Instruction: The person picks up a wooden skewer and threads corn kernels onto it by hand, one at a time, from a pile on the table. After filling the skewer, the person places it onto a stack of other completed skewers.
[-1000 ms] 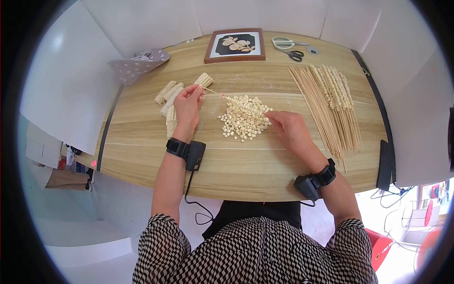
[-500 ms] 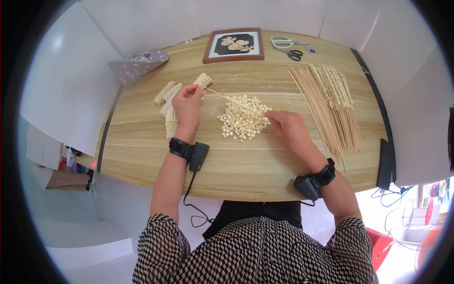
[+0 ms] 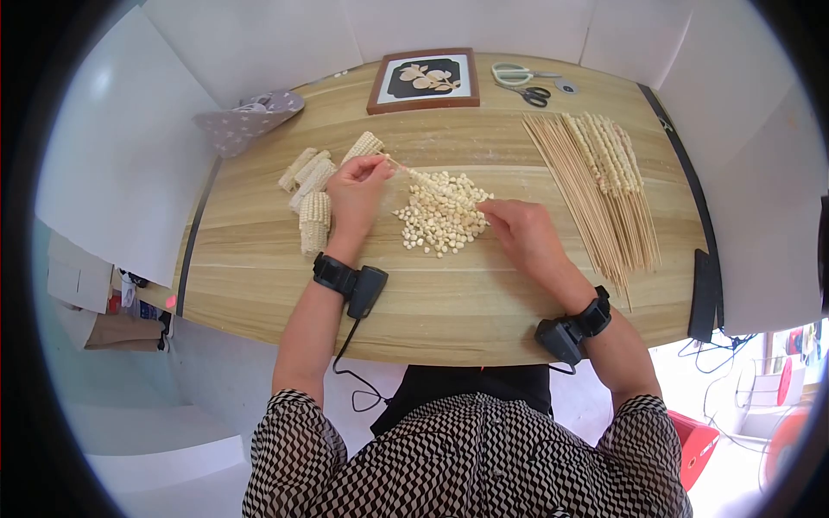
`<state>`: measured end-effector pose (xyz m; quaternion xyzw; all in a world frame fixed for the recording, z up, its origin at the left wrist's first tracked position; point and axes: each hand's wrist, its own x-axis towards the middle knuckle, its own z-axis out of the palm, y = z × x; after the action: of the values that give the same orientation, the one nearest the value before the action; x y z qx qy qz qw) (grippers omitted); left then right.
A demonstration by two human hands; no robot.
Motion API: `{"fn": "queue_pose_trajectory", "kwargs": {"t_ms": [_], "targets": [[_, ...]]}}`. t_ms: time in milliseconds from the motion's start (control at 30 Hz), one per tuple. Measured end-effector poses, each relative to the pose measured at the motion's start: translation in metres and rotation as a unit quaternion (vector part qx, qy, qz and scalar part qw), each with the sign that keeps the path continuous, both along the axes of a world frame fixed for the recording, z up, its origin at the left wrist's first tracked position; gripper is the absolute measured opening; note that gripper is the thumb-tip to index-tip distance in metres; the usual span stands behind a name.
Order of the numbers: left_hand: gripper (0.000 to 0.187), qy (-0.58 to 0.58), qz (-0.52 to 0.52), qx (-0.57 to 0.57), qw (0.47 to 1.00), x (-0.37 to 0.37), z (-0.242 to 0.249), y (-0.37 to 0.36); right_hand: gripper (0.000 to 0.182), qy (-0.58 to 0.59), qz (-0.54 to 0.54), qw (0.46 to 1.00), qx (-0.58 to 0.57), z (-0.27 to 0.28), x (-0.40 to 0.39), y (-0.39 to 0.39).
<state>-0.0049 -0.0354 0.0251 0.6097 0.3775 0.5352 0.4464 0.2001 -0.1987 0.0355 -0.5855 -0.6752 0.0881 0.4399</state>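
Observation:
A thin wooden skewer (image 3: 400, 164) with pale corn kernels threaded along it slants between my hands, over a heap of loose kernels (image 3: 436, 229). The thumb and fingers of my left hand (image 3: 358, 192) pinch its upper left end; a kernel seems to show at the fingertips. My right hand (image 3: 522, 229) is closed at the lower right of the threaded stretch, at the heap's right edge. Its curled fingers hide that part of the skewer. Left of my left hand lie several corn cobs (image 3: 314, 216), some partly stripped.
Bare skewers (image 3: 574, 203) and kernel-threaded skewers (image 3: 609, 160) lie on the right of the wooden table (image 3: 449, 319). At the back are a framed picture (image 3: 423, 79), green-handled scissors (image 3: 511, 73) and black scissors (image 3: 536, 95). A grey patterned cloth item (image 3: 250, 121) lies back left.
My left hand has moved right, closer to my right hand, and less bare skewer shows between them. The right hand has barely shifted. More of the cobs is now visible.

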Motion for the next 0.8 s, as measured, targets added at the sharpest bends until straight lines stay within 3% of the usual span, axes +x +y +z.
{"fn": "queue_pose_trajectory", "kwargs": {"t_ms": [167, 400, 500, 567, 667, 800], "targets": [[0.01, -0.03, -0.076, -0.001, 0.997, 0.011, 0.003, -0.014, 0.018, 0.014, -0.014, 1.0, -0.008, 0.0, 0.001, 0.0], [0.013, 0.01, -0.06, -0.013, 0.998, 0.007, -0.003, -0.005, 0.017, -0.006, -0.032, 0.999, 0.002, 0.0, 0.004, 0.001], [0.012, 0.085, -0.008, 0.047, 0.995, 0.002, -0.004, -0.002, 0.017, -0.004, -0.039, 0.999, 0.005, -0.001, 0.005, 0.002], [0.015, 0.279, -0.036, 0.131, 0.951, -0.002, 0.001, -0.005, 0.017, -0.003, -0.039, 0.999, 0.006, -0.001, 0.005, 0.002], [0.014, 0.334, -0.104, 0.177, 0.92, -0.002, -0.004, -0.002, 0.015, -0.011, -0.046, 0.999, -0.007, 0.0, 0.006, 0.001], [0.014, 0.366, -0.114, 0.223, 0.896, -0.001, -0.001, -0.004, 0.015, -0.02, -0.05, 0.998, -0.018, 0.003, 0.005, 0.0]]}}
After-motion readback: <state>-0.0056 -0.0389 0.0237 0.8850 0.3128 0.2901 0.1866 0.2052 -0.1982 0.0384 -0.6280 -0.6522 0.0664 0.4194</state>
